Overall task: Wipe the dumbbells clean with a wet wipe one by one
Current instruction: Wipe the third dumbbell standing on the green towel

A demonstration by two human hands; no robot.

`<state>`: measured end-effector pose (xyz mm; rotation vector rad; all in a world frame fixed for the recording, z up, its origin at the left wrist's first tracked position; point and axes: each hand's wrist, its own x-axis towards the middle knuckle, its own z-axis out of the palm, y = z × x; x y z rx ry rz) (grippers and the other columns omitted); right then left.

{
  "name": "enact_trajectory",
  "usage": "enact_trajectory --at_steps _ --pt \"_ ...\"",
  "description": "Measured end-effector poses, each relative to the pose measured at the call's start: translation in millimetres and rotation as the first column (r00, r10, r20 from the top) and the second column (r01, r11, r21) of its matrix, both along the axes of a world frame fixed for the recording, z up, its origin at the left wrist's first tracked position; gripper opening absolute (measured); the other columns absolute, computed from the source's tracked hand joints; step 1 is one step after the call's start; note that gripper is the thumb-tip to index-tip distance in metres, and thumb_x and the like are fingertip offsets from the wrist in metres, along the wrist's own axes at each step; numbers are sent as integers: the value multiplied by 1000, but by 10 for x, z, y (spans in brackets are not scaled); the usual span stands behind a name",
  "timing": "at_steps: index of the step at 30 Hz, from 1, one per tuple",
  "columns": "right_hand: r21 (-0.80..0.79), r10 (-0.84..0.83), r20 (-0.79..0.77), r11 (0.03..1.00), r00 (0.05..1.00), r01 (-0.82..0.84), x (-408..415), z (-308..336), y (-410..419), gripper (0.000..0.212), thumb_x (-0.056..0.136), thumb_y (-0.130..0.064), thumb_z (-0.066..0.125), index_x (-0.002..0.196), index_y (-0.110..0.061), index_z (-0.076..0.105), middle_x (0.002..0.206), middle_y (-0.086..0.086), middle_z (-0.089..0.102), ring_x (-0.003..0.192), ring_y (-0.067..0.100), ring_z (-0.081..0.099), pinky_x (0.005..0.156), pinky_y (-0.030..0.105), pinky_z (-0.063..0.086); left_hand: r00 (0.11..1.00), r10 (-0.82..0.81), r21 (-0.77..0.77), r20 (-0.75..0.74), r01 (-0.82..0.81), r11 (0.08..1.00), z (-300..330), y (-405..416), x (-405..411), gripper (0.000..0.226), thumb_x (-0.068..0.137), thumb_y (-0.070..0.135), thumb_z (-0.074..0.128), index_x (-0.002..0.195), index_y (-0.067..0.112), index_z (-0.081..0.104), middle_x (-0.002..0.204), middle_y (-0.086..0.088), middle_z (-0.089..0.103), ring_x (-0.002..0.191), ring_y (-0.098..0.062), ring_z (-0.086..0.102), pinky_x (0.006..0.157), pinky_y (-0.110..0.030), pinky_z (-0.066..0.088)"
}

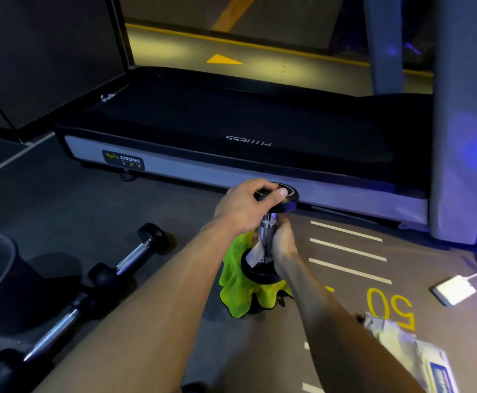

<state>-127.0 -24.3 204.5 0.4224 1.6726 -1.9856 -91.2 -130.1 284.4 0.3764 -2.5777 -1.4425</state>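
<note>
Nearest, a wet-wipe pack point(418, 361) lay on the floor point(174, 199) by your right forearm, and two dumbbells point(70, 302) lay at your left. Further out, an upright dumbbell point(268, 231) stood on a yellow-green cloth point(237, 290): your right hand point(284, 245) clenched a white wipe point(255, 253) around its chrome handle, while your left hand point(245, 205) gripped its top head. Beyond sat a treadmill point(231, 131).
</note>
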Motion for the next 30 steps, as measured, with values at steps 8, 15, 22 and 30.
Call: enact_trajectory --at_steps 8,15,22,30 --pt "17 -210 -167 976 963 216 787 -269 -166 85 79 -81 44 140 -24 58 146 2 59 138 20 51 118 48 37 999 46 -55 25 -45 997 20 19 -6 38 89 69 62 114 43 72 117 20 70 111 -8 63 94 -31 51" --pt "77 -233 -211 964 949 254 313 -23 7 40 102 -28 43 68 -16 59 60 -1 56 55 17 46 54 24 43 1000 8 -37 15 -7 999 24 -53 41 36 89 65 64 116 43 72 125 20 67 116 -6 61 97 -27 47" --pt "-38 157 -53 987 986 -159 -134 204 81 45 104 -28 32 75 -7 61 64 10 60 54 21 57 56 32 44 1000 7 -39 26 -6 999 -12 -110 24 36 91 68 59 115 44 71 119 18 70 112 -10 63 98 -36 52" --pt "11 25 -51 1000 998 -24 122 217 -32 49 103 -31 36 64 -10 57 48 4 56 35 14 50 36 16 36 999 13 -19 34 -12 1000 -40 -180 64 40 86 70 62 116 46 70 124 17 69 116 -9 63 100 -36 52"
